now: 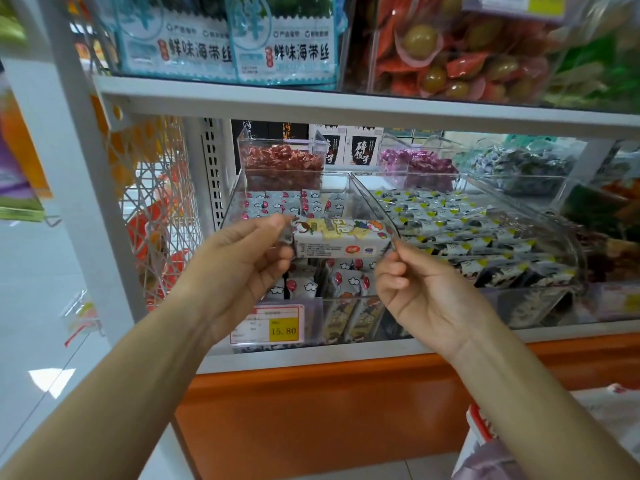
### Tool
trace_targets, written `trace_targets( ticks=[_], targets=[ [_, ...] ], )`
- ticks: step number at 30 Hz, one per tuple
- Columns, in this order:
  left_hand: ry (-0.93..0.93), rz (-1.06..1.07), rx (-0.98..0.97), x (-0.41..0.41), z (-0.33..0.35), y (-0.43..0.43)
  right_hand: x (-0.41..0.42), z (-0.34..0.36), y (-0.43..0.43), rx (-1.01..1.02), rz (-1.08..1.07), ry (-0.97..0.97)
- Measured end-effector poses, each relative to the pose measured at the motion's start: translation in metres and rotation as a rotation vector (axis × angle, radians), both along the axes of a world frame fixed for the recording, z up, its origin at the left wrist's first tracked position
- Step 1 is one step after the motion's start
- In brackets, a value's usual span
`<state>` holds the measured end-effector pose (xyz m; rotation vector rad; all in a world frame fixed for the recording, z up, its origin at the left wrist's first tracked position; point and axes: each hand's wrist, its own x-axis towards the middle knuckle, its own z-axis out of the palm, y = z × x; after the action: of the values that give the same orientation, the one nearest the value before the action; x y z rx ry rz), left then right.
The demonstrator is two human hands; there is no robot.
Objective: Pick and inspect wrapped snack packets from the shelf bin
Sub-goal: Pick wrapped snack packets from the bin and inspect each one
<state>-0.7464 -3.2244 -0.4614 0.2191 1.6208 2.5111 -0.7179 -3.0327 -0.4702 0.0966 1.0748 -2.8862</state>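
A wrapped snack packet (341, 238), white and yellow with cartoon faces, is stretched level between both hands in front of the shelf. My left hand (242, 261) pinches its left wrapper end. My right hand (420, 289) pinches the right end between thumb and forefinger. Behind and below it stands the clear shelf bin (239, 199), holding several small white packets with red and cloud prints.
To the right, a second clear bin (568, 244) holds dark and yellow packets. Smaller bins of red (282, 161) and purple (415, 164) sweets stand behind. A price tag (268, 327) reads 15.80. An upper shelf (311, 105) overhangs; an orange base panel (329, 427) lies below.
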Motion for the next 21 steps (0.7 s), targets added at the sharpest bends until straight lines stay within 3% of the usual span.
trace_targets(
  ticks=[7, 14, 21],
  targets=[
    [0.258, 0.084, -0.344, 0.0011, -0.0013, 0.0013, -0.0020, -0.0023, 0.0004, 0.031, -0.064, -0.003],
    [0.264, 0.129, -0.256, -0.0001, -0.0057, 0.0025, 0.0026, -0.0031, -0.0035, 0.305, -0.115, 0.120],
    [0.254, 0.067, -0.181, -0.0018, -0.0048, -0.0002, 0.0017, -0.0025, -0.0044, 0.243, -0.202, 0.093]
  ],
)
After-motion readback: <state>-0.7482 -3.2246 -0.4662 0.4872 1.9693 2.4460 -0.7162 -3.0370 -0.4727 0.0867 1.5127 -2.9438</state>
